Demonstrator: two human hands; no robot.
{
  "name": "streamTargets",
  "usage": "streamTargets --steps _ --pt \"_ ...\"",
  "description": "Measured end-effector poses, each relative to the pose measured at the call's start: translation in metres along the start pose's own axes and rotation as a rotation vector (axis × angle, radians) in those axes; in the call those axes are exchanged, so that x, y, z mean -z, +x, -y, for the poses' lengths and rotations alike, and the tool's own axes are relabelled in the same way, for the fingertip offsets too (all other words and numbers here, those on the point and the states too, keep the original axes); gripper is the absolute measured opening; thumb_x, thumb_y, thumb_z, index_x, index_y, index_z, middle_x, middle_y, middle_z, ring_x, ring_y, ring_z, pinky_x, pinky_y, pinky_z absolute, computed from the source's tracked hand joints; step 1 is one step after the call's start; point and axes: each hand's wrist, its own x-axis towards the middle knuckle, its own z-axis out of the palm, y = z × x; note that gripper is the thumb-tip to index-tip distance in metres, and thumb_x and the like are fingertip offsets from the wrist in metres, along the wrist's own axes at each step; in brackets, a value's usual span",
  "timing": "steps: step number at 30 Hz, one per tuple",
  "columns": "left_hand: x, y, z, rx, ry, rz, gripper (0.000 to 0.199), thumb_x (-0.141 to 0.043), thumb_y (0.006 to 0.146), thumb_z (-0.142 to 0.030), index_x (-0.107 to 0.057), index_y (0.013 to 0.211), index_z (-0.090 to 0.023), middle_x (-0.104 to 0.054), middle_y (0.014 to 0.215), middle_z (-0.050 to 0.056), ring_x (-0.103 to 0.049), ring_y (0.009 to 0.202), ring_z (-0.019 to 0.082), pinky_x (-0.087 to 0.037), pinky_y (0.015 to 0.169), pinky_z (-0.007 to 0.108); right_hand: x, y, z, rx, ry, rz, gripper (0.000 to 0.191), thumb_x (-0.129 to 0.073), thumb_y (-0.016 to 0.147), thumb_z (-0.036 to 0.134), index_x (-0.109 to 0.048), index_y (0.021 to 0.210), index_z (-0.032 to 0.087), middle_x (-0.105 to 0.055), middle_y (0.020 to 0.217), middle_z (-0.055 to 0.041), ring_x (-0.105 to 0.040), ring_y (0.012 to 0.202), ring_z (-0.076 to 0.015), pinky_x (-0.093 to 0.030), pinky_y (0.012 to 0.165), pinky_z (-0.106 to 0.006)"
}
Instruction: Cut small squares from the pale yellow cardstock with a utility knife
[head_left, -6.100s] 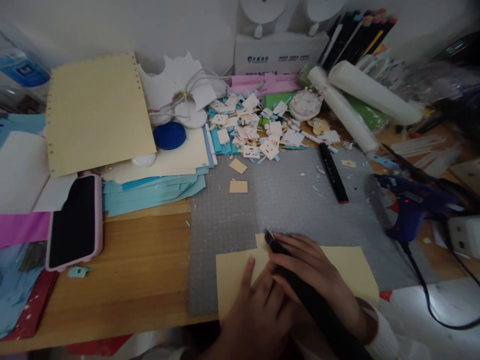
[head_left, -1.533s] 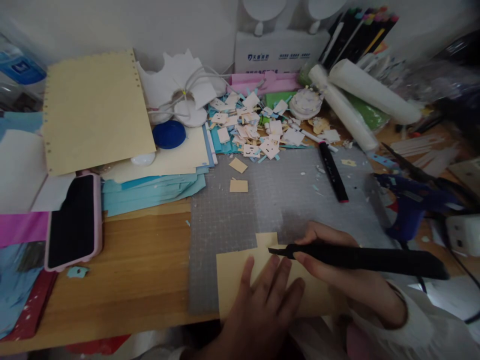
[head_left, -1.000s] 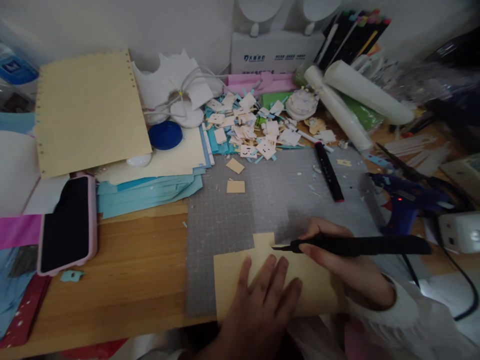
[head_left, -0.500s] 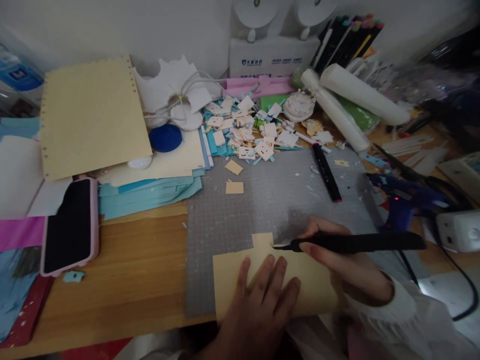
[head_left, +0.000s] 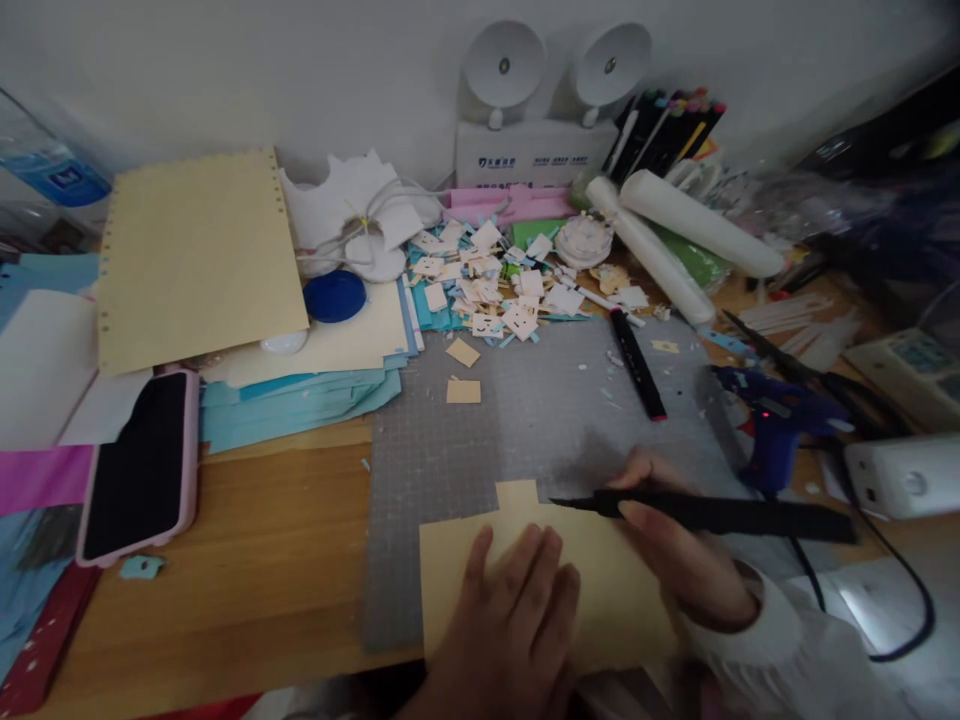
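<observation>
My left hand (head_left: 510,610) lies flat on a cream sheet of paper (head_left: 615,590), fingers stretched out and pressing it down. A narrow tab of this sheet sticks up beyond my fingertips. My right hand (head_left: 679,555) grips a black craft knife (head_left: 739,516), its pointed blade aimed left. The tip is at the sheet's upper edge, just right of the tab; whether it touches the paper I cannot tell. Under the sheet is a grey cutting mat (head_left: 435,450). Two small cream paper pieces (head_left: 463,391) lie farther up the mat.
A black marker (head_left: 637,365) lies on the mat, with a blue glue gun (head_left: 776,425) to its right. Behind is a pile of small paper cutouts (head_left: 487,290). At left are a phone (head_left: 139,480), teal paper (head_left: 300,405) and a punched cream sheet (head_left: 202,260).
The whole view has shifted a little. The knife tip has moved slightly right, away from the tab's corner. My left fingers have drawn closer together on the sheet.
</observation>
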Motion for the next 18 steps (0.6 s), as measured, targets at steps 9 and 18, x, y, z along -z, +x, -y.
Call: streamTargets --steps 9,18 --pt "0.04 0.038 0.049 0.441 -0.419 0.241 0.051 -0.06 0.09 -0.02 -0.048 0.139 -0.017 -0.059 0.136 0.013 -0.054 0.123 0.032 -0.047 0.104 0.052 -0.015 0.006 0.002 0.052 0.307 -0.182 0.019 -0.068 0.088 0.042 -0.056 0.084 0.027 -0.037 0.056 0.007 -0.031 0.046 -0.0113 -0.025 0.043 -0.025" --pt "0.031 0.064 0.071 0.449 -0.473 0.324 0.045 -0.065 0.081 -0.014 -0.055 0.124 -0.017 -0.064 0.119 0.008 -0.058 0.114 0.026 -0.048 0.1 0.042 -0.014 0.01 -0.002 0.041 0.421 -0.182 0.02 -0.07 0.087 0.04 -0.055 0.085 0.027 -0.031 0.054 0.0087 -0.024 0.045 -0.0101 -0.021 0.041 -0.025"
